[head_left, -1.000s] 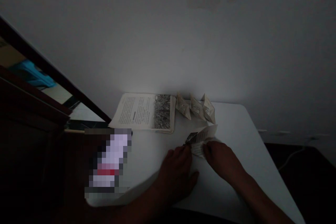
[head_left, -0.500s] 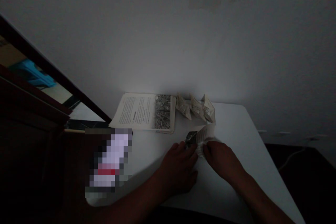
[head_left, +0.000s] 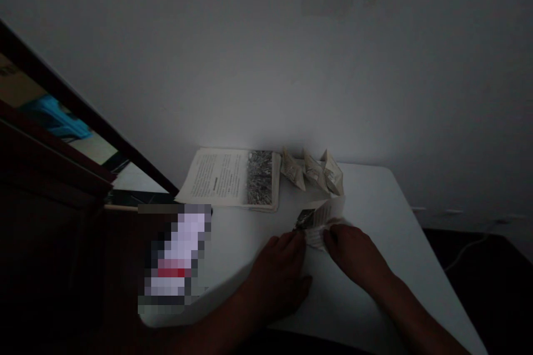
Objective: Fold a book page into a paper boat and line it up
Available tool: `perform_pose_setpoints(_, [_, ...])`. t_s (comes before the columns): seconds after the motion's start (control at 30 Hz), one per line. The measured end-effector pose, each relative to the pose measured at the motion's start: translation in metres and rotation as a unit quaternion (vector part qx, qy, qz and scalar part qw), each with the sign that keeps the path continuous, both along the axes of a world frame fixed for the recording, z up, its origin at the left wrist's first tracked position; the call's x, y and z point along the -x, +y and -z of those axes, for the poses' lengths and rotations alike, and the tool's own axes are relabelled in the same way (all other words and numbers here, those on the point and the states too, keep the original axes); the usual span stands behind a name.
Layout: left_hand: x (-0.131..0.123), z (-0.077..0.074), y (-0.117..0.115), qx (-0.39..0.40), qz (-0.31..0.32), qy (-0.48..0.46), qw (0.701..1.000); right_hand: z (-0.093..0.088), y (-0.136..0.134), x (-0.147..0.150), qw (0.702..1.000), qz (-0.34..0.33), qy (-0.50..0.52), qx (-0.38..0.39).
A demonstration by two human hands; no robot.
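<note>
A partly folded sheet of printed paper (head_left: 320, 221) lies on the white table in front of me, one flap standing up at its back. My right hand (head_left: 350, 248) is closed on the paper's right side, pinching it between thumb and fingers. At the lower left edge of the sheet, my left hand (head_left: 281, 272) rests palm down, fingertips touching the paper and thumb held apart. Behind the sheet stand three folded paper boats (head_left: 292, 171) in a row. Dim light hides the details of the folds.
A stack of printed pages (head_left: 216, 180) lies at the back left of the white table (head_left: 370, 183), near the wall. A pixelated phone-like object (head_left: 183, 244) is at the left edge. A dark-framed mirror (head_left: 97, 125) leans at the left; a cable (head_left: 468, 249) runs at the right.
My left hand has drawn slightly back and left, its fingers closer together, uncovering more of the paper. The right hand still pinches the sheet in nearly the same place.
</note>
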State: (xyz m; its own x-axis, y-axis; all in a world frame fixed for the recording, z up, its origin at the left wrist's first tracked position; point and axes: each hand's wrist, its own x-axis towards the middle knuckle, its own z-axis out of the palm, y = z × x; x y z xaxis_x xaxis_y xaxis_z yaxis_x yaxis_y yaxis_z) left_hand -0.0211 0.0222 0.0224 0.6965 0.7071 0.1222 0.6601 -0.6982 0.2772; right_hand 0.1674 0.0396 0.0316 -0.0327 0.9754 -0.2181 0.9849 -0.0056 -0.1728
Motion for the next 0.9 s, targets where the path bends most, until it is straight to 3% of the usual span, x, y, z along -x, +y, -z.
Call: perform_pose_setpoints(0.9, [0.000,0.010,-0.004,0.039,-0.028,-0.003,0.999,0.006,-0.002,-0.005,0.999,0.005,0.041,-0.024])
